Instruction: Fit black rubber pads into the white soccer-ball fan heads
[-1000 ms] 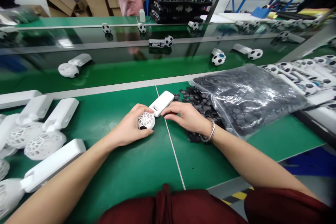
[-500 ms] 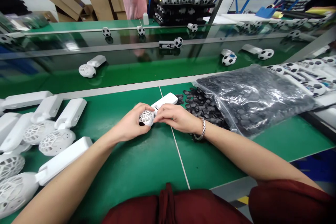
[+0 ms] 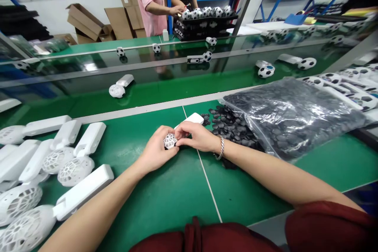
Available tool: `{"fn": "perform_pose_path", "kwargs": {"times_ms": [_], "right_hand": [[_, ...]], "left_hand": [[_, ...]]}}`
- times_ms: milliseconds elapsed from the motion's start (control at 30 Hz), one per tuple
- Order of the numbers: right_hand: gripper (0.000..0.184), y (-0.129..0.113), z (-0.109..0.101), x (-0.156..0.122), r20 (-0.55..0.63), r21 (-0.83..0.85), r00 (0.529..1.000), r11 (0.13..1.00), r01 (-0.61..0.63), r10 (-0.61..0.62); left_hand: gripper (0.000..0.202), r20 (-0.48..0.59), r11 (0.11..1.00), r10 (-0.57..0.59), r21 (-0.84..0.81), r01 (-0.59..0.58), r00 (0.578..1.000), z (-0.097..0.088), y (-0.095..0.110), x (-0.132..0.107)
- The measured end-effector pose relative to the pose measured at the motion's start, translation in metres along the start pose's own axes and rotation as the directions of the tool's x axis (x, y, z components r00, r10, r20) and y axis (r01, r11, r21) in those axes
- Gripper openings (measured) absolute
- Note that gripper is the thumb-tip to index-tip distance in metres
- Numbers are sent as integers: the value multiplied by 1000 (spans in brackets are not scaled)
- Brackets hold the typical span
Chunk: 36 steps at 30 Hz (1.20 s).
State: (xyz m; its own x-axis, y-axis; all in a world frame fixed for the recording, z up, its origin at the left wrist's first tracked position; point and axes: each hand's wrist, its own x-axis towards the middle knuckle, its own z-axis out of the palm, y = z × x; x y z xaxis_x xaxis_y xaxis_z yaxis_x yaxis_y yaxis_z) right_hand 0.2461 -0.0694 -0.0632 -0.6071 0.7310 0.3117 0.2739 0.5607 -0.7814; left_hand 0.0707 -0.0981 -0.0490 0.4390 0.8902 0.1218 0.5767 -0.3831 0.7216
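Note:
My left hand (image 3: 156, 147) is closed around the round head of a white lattice housing (image 3: 169, 140) with a football pattern. Its white handle (image 3: 195, 118) points away to the upper right, partly behind my right hand. The fingers of my right hand (image 3: 191, 136) are pinched against the right side of the head; whatever lies between the fingertips is too small to make out. A dark patch shows at the lower edge of the head. Just beyond my right wrist lies a pile of small black pieces (image 3: 226, 122), beside a clear plastic bag (image 3: 295, 114) full of them.
Several similar white housings (image 3: 76, 171) lie at the left. A green conveyor belt (image 3: 165, 86) behind the bench carries football-patterned units. More patterned units (image 3: 362, 100) are stacked at the right. Across the belt, two people stand beside black trays (image 3: 203, 27) of football heads.
My view has tilted up slightly, so the bench appears lower. My left hand keeps hold of the housing. My right thumb and fingers have shifted slightly against the head's right side.

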Motion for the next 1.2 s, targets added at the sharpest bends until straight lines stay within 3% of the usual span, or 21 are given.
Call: {"fn": "perform_pose_path", "kwargs": {"times_ms": [200,300,400,500,600,667,833,933,1100,1200], "right_hand": [[29,-6,-6,5,-4,-179,1000,983,-31,31],[26,-17,-21,0,-116,-252,993,967,-31,2],[17,-25,-43,-17,-256,-389,966,912,-129,27],[20,-18,-59,-40,-347,-577,928,748,-328,139],[29,2,-64,-59,-372,-704,897,557,-440,237],[29,13,-64,-66,-343,-750,898,495,-439,278],[24,20,-64,-69,-218,-773,912,509,-379,348],[23,17,-66,-67,-204,-767,910,519,-377,360],[18,11,-68,-66,-223,-754,904,524,-397,364],[14,7,-69,-65,-215,-767,917,524,-371,335]], "left_hand": [[20,-78,999,-36,-33,34,996,5,6,-3],[25,-106,1000,-6,4,6,994,-3,6,15],[30,-211,987,69,157,-36,975,-19,3,55],[29,-298,969,81,248,-5,951,-32,-8,112],[27,-323,947,53,316,55,945,-42,-26,161],[27,-349,920,18,374,122,937,-50,-42,178],[39,-440,758,-161,518,396,884,-81,-83,177],[37,-410,654,-281,580,486,868,-95,-95,173],[31,-285,608,-319,671,425,904,-99,-76,170],[33,-195,625,-292,702,341,936,-93,-49,142]]}}
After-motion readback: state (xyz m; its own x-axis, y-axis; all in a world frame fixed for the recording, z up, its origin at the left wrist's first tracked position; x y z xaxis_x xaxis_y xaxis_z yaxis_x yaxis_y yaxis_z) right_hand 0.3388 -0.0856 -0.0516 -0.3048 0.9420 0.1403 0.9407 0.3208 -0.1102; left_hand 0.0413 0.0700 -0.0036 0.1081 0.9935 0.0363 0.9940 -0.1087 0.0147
